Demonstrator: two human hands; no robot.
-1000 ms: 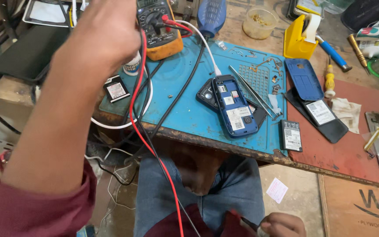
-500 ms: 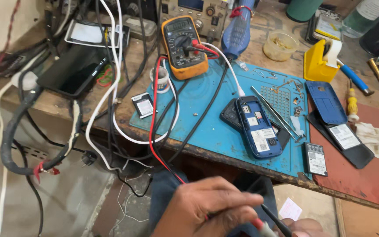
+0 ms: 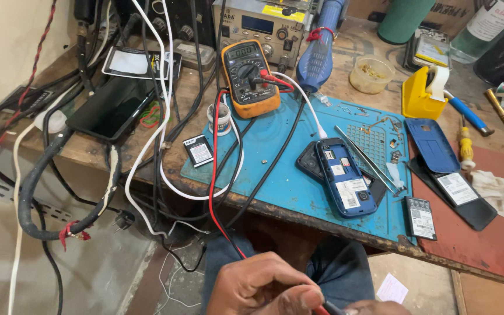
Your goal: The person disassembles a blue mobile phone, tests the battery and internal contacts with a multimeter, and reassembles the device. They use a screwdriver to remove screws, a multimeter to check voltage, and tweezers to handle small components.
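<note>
Red probe lead (image 3: 214, 175), white-labelled blue phone (image 3: 344, 184), yellow multimeter (image 3: 249, 78)

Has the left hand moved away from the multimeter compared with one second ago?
Yes. The left hand has come down from the multimeter to below the bench edge.

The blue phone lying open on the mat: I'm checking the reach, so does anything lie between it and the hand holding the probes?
Nothing visible: only bare blue mat and the bench edge separate the left hand from the blue phone.
</note>
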